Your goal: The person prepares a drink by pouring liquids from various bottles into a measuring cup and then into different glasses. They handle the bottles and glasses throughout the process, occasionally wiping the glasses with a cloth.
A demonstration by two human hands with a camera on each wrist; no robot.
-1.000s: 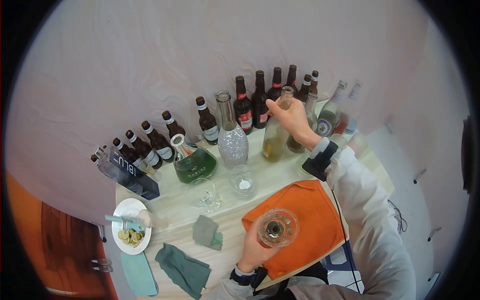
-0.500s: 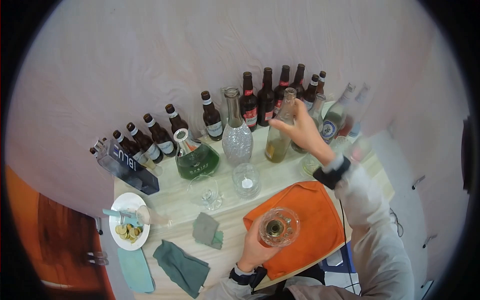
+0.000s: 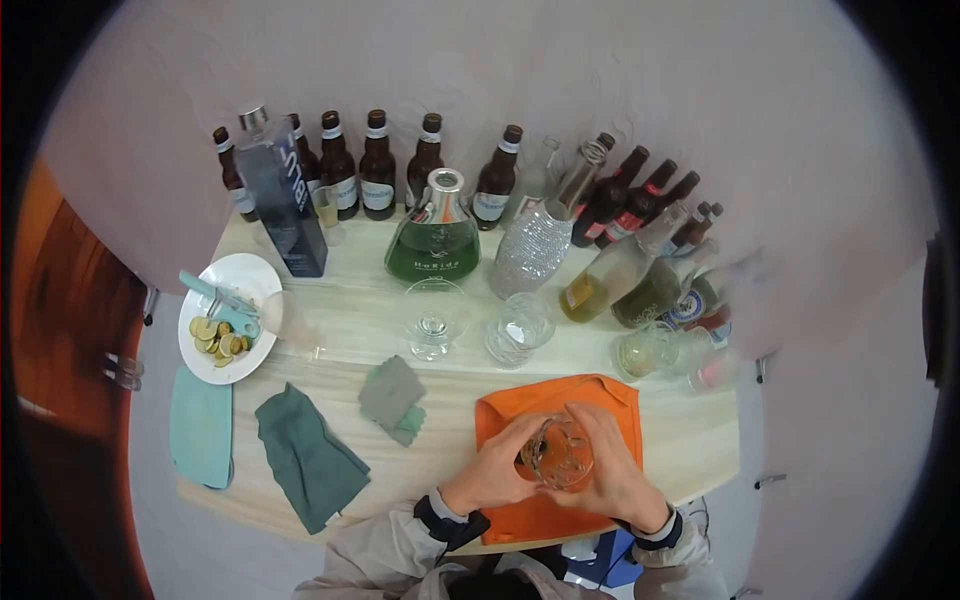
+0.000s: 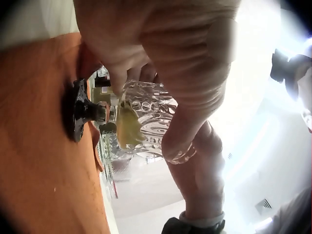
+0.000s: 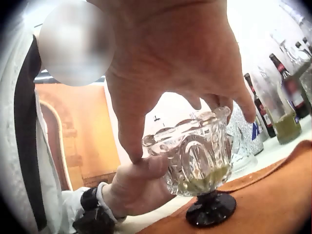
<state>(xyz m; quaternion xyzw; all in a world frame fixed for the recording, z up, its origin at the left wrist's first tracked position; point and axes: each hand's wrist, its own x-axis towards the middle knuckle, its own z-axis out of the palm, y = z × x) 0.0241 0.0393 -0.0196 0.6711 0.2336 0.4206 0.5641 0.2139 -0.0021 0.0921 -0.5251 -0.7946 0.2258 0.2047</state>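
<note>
A clear patterned goblet (image 3: pixel 562 455) with a black foot stands on the orange cloth (image 3: pixel 500 515). The right wrist view shows a little yellow-green liquid low in its bowl (image 5: pixel 200 165). My left hand (image 3: pixel 495 468) grips the bowl from the left. My right hand (image 3: pixel 618 475) reaches over from the right, thumb and fingers around the rim; in the right wrist view this hand (image 5: pixel 170 53) covers part of the far rim. In the left wrist view the goblet (image 4: pixel 146 119) shows between my left hand (image 4: pixel 185 53) and my right hand (image 4: pixel 202 170).
Behind stand a yellow-liquid bottle (image 3: pixel 597 288), a glittery bottle (image 3: pixel 535 250), a green decanter (image 3: pixel 433 245), a tall blue-grey bottle (image 3: pixel 285 200) and several brown bottles. Empty glasses (image 3: pixel 520 330) are nearer. At left lie a plate of lime pieces (image 3: pixel 250 272), a dark green cloth (image 3: pixel 305 455) and a grey cloth (image 3: pixel 392 392).
My right hand has left the yellow-liquid bottle's neck and come down to the goblet's rim. My left hand still holds the goblet. The head view has shifted.
</note>
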